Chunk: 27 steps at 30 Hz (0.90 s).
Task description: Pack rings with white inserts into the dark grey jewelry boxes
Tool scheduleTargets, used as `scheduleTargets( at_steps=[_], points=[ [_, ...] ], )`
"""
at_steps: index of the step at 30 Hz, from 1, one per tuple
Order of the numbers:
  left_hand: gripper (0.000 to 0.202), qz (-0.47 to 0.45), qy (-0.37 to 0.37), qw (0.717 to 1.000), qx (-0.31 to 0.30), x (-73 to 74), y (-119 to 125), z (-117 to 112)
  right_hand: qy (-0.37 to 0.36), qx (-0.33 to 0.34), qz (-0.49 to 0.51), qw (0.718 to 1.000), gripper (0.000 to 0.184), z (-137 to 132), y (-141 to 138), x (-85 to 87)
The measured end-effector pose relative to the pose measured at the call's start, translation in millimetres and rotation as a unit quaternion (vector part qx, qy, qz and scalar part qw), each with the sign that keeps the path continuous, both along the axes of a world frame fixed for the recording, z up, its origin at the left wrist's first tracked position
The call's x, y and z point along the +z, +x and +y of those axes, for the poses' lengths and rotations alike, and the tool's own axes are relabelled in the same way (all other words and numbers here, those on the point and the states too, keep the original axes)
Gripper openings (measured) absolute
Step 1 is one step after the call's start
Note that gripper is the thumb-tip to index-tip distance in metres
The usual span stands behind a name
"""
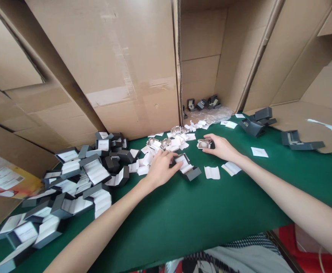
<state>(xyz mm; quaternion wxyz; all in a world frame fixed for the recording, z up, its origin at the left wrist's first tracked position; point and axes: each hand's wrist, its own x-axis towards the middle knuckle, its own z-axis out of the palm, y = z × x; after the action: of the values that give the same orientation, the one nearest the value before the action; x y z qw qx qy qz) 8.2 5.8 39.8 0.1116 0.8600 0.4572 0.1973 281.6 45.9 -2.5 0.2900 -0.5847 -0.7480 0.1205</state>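
My left hand (160, 168) rests on an open dark grey box (189, 169) with a white lining, fingers curled around its near side on the green table (183, 212). My right hand (222, 147) reaches to the right of it and pinches a small white insert with a ring-like piece (203, 143). A heap of similar white inserts (168, 143) lies just behind both hands. Two loose white cards (212, 172) lie near my right wrist.
A big pile of open grey boxes (69, 185) covers the table's left side. More grey boxes (257, 121) sit at the back right and in a cardboard gap (202, 103). Cardboard walls (120, 68) stand behind. A printed carton (3, 180) is at left.
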Motion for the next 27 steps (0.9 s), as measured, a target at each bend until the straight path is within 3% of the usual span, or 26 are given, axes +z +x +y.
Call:
scheduleTargets(
  at_steps=[3, 7, 13, 17, 22, 27],
  points=[
    [0.035, -0.038, -0.031, 0.998, -0.026, -3.8, 2, -3, 0.027, 0.033, 0.015, 0.999, 0.050, -3, -4, 3.5],
    [0.022, -0.109, -0.017, 0.992, -0.065, -6.5, 6, -7, 0.054, 0.069, 0.065, 0.994, 0.045, -8, -12, 7.1],
    [0.015, -0.161, 0.008, 0.981, -0.106, 0.6, 7, -12, -0.018, 0.125, 0.246, 0.961, 0.039, -11, -19, 9.0],
    [0.019, -0.188, 0.026, 0.974, -0.127, 5.6, 7, -14, 0.055, 0.141, 0.223, 0.963, 0.033, -22, -28, 17.9],
    [0.031, -0.241, 0.026, 0.967, -0.082, 6.0, 6, -9, 0.160, 0.174, 0.177, 0.955, 0.018, -45, -45, 36.5],
    [0.050, -0.227, 0.020, 0.967, -0.115, 5.7, 7, -9, 0.173, 0.205, 0.186, 0.945, 0.013, -57, -54, 45.5]
  ],
)
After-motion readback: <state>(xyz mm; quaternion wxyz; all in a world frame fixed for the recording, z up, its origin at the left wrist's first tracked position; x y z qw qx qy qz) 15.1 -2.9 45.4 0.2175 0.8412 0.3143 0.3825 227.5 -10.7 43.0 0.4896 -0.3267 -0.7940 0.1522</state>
